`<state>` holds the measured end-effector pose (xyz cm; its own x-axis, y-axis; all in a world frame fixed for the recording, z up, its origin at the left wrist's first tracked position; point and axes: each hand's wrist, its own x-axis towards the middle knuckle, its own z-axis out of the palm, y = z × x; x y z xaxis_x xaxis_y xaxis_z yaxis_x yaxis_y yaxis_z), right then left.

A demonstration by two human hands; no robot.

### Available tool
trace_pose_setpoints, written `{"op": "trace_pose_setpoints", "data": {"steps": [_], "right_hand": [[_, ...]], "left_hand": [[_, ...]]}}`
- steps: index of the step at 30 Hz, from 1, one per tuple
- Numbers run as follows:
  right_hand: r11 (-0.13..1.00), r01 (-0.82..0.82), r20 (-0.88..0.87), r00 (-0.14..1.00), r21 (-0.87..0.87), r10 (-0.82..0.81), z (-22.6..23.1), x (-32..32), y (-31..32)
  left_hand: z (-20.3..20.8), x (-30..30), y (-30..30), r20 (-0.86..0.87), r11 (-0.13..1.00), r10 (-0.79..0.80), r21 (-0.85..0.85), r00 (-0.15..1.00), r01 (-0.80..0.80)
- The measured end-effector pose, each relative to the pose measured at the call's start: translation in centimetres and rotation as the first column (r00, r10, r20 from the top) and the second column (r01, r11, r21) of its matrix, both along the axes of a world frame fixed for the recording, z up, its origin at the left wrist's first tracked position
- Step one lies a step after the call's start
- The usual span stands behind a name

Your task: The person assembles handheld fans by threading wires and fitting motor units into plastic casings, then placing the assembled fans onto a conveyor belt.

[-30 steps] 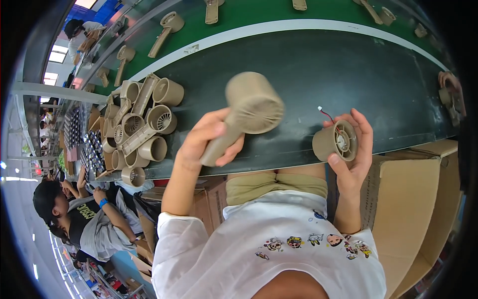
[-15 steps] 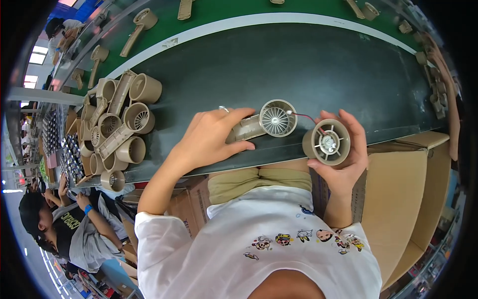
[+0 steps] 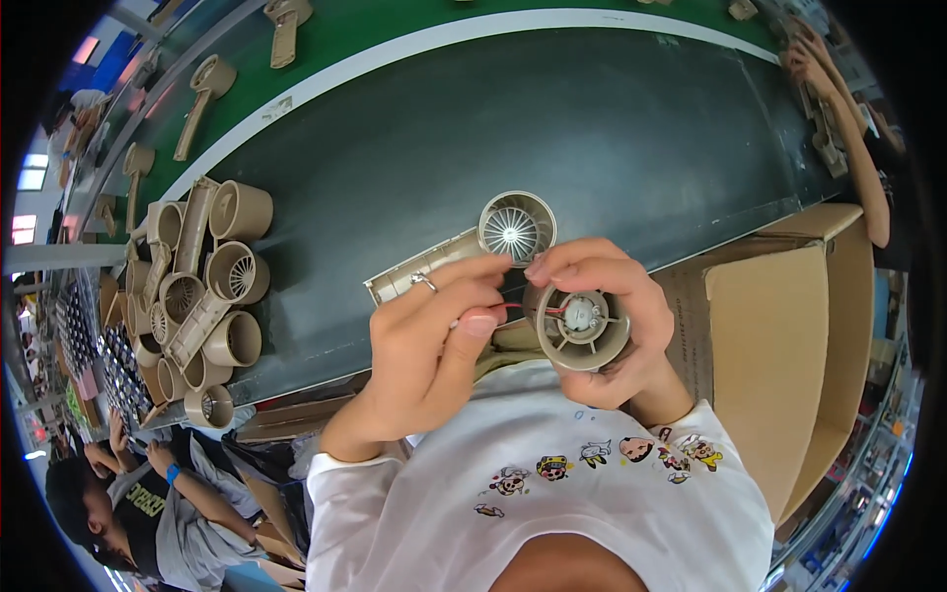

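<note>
My right hand (image 3: 636,311) is closed round a beige motor housing (image 3: 552,347), a short cylinder with spokes and a silver motor (image 3: 582,314) in its middle. Thin red wires (image 3: 528,307) run from the motor to my left hand (image 3: 424,345), whose thumb and fingers pinch them; a small white tip shows beside the thumb. Just beyond both hands, a beige hair dryer shell (image 3: 547,214) lies on the dark work surface, its round barrel with a radial grille to the right and its handle (image 3: 424,264) pointing left. My left fingers partly cover that handle.
A heap of similar beige shells (image 3: 202,316) sits at the left. More shells (image 3: 202,99) lie on the green belt (image 3: 365,39) beyond a white strip. An open cardboard box (image 3: 769,335) stands at the right. Another person's arm (image 3: 858,148) reaches in at far right; a co-worker (image 3: 168,503) sits at lower left.
My left hand has let go of the shell's handle and taken the wires. My right hand has brought the motor housing left, toward my body. The view has shifted.
</note>
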<state>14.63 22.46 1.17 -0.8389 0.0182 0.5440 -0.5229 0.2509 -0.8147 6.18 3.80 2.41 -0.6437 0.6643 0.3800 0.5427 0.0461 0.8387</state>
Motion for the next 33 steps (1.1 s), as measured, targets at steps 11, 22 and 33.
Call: {"op": "trace_pose_setpoints", "data": {"steps": [11,22,33], "right_hand": [[0.985,0.156,-0.079,0.985,0.072,-0.15,-0.1,-0.8,-1.5],[0.985,0.16,-0.14,0.979,0.058,-0.151,0.2,-2.0,-2.2],[0.99,0.039,-0.117,0.992,-0.138,-0.055,-0.1,-2.4,-1.6]], "left_hand": [[-0.7,2.1,-1.1,0.569,0.943,-0.12,0.321,0.814,-0.085],[-0.6,2.4,-2.1,0.539,0.94,-0.077,0.319,0.839,-0.119],[-0.8,2.5,-2.2,0.631,0.939,-0.08,0.308,0.772,-0.155]]}}
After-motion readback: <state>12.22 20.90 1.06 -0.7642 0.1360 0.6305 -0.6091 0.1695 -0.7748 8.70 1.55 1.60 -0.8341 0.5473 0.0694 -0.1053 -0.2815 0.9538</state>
